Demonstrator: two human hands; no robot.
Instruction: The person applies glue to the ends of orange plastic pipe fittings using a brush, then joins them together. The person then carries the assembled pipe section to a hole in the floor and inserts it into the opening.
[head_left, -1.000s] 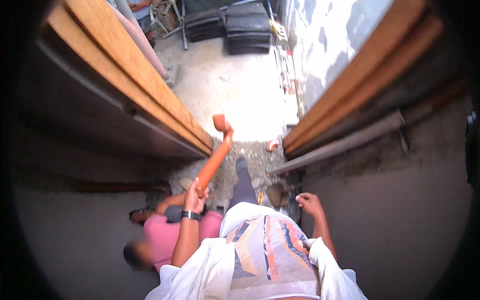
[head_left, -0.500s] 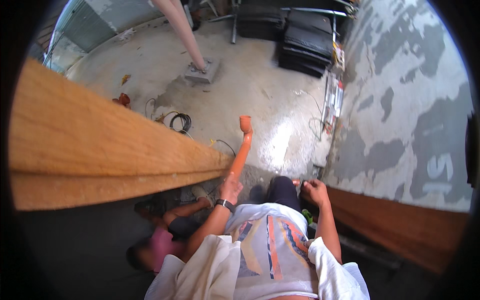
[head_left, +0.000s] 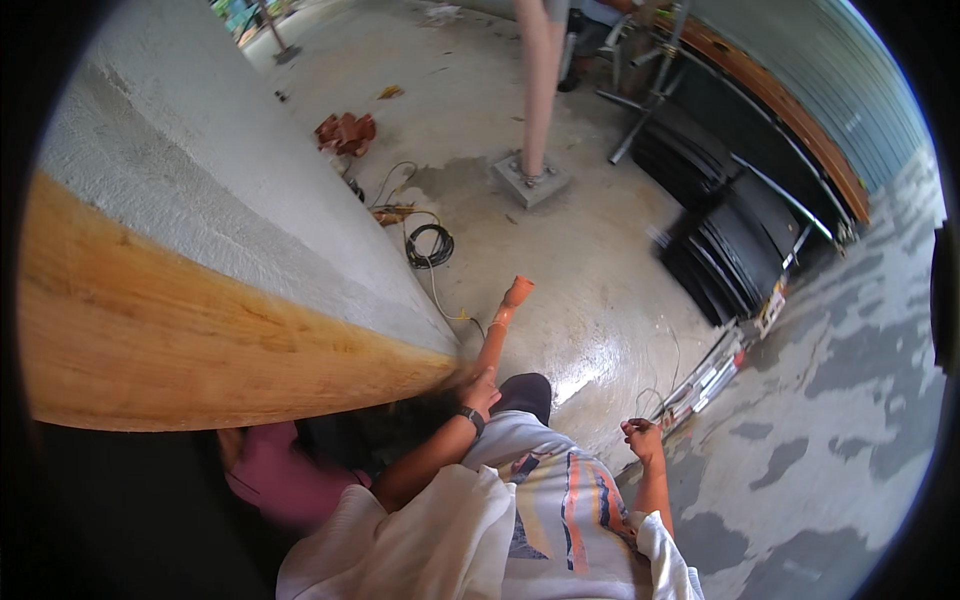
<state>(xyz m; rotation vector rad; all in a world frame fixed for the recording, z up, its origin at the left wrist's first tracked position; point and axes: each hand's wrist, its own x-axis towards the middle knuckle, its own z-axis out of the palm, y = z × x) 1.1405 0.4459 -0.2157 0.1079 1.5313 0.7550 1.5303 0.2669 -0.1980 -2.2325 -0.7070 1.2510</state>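
Note:
My left hand (head_left: 482, 392), with a dark watch on its wrist, is wrapped round the lower end of an orange plastic pipe (head_left: 493, 342). The pipe points away from me over the concrete floor and ends in an elbow fitting with a wider socket (head_left: 518, 290). Out to the right, near the foot of the patchy grey wall, my right hand (head_left: 641, 437) is raised with curled fingers. Whatever those fingers hold, if anything, is too small to make out.
A wooden board (head_left: 240, 365) edges the wall at left; beside it crouches a person in a pink shirt (head_left: 285, 480). Farther out are a coiled black cable (head_left: 430, 246), orange fittings (head_left: 345, 134), a post on a concrete block (head_left: 530, 190) and stacked black sheets (head_left: 725, 260).
My view has swung to the left. The pipe stays in my left hand, its socket now tipped toward the right. My right hand has moved away from my leg, out to the right.

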